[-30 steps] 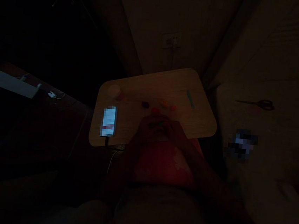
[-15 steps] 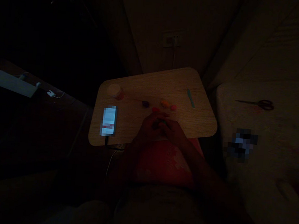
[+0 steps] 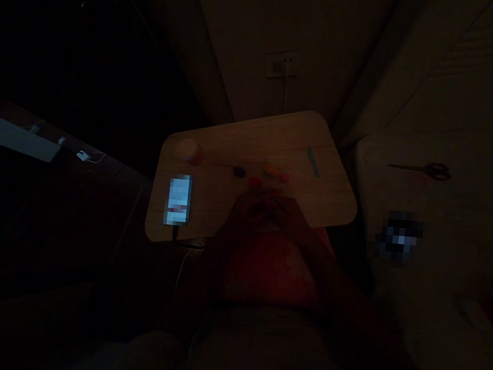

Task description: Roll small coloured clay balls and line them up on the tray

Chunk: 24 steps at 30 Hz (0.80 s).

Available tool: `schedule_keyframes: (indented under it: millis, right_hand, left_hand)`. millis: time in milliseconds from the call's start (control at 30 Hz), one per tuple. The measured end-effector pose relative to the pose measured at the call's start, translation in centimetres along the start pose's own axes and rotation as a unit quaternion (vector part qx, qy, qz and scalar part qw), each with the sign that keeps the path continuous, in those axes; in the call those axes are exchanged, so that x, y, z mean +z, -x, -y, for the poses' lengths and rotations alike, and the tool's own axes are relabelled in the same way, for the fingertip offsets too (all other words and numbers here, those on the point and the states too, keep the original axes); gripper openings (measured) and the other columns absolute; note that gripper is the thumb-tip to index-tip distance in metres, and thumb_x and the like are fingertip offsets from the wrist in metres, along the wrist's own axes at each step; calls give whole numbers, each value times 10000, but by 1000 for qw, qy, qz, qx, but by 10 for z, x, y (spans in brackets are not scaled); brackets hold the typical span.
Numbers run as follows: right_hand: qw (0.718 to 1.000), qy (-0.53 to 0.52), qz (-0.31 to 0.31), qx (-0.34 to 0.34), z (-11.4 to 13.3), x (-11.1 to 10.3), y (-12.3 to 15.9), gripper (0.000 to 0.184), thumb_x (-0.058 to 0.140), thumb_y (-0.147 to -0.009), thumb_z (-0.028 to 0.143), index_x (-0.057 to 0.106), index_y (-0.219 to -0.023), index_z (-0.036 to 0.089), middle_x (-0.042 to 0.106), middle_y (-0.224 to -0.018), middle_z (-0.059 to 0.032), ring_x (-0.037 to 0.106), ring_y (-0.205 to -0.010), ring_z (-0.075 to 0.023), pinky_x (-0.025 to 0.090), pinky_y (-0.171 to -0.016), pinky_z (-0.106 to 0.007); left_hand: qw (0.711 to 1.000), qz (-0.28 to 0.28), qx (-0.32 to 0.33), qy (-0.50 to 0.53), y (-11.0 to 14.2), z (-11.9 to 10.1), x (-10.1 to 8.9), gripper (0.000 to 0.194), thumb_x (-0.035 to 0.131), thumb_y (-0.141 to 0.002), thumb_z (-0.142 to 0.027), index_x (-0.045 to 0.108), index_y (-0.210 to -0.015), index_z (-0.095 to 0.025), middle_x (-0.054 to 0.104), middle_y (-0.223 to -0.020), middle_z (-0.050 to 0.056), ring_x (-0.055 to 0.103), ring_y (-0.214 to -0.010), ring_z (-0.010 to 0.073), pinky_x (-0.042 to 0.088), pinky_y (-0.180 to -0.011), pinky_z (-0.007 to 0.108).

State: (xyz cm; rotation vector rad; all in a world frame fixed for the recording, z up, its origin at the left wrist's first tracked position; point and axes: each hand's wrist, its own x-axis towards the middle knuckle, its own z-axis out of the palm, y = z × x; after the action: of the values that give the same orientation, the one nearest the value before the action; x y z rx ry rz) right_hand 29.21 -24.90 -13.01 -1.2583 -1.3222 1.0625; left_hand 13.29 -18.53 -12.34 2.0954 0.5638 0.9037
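Observation:
In the dim light my left hand (image 3: 248, 207) and my right hand (image 3: 290, 215) meet at the near edge of a small wooden table (image 3: 209, 205). Their fingers are bent and pressed together; whatever lies between them is too dark to make out. Just beyond the fingertips sits a red lump (image 3: 255, 182), looking like modelling clay. Behind it are an orange lump (image 3: 270, 169) and a pink lump (image 3: 285, 177). A dark purple lump (image 3: 239, 172) lies to their left. Farther right there is a flat teal strip (image 3: 313, 162).
A lit phone (image 3: 178, 200) with a cable lies at the table's left, below a lidded tub (image 3: 188, 152). Scissors (image 3: 431, 170) and a blurred object (image 3: 399, 237) rest on the pale surface at right. A wall socket (image 3: 282, 65) holds a plug.
The picture has grown darker. My fingers have shifted slightly against each other, and the dark greenish bit seen between them before no longer shows clearly. The lumps have stayed put.

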Motion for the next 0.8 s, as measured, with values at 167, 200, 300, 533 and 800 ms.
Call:
schedule_keyframes:
  millis: [167, 200, 300, 533, 800]
  right_hand:
    - [1000, -9, 18, 18, -3, 2, 0, 676, 445, -968, 744, 759, -782, 175, 741, -755, -79, 673, -695, -212, 511, -666, -320]
    - [1000, -5, 17, 19, -3, 2, 0, 694, 441, -957, 767, 750, -765, 176, 728, -734, -74, 658, -677, -207, 500, -646, -316]
    - [1000, -23, 3, 19, -2, 3, 1, 703, 448, -932, 801, 735, -767, 180, 712, -721, -61, 634, -655, -198, 482, -609, -308]
    - [993, -108, -33, 39, 5, 3, 2, 598, 522, -939, 730, 739, -849, 180, 703, -730, -56, 623, -625, -170, 489, -583, -290]
    - [994, 1, -112, 0, 6, -14, 7, 456, 511, -1004, 561, 740, -869, 190, 689, -706, -42, 627, -637, -183, 486, -599, -305]
  left_hand:
    - [999, -15, -9, -40, 4, 0, 1, 344, 639, -985, -409, 743, -1270, -247, 777, -1246, 93, 723, -1176, 243, 556, -1084, 437]
    - [998, -24, -12, -48, 5, -1, 1, 325, 620, -996, -405, 751, -1250, -249, 784, -1226, 87, 731, -1155, 237, 561, -1074, 429]
    - [995, -68, -18, -67, 7, -3, 0, 290, 593, -1009, -412, 778, -1148, -236, 805, -1127, 80, 753, -1052, 225, 590, -993, 395]
    - [971, -186, -85, -121, 9, -2, -7, 366, 559, -996, -525, 673, -889, -193, 687, -762, 30, 638, -703, 169, 515, -677, 286]
    - [964, -122, -144, -186, 8, 11, -32, 374, 533, -1014, -396, 527, -695, -202, 556, -646, -1, 521, -618, 154, 398, -608, 279]
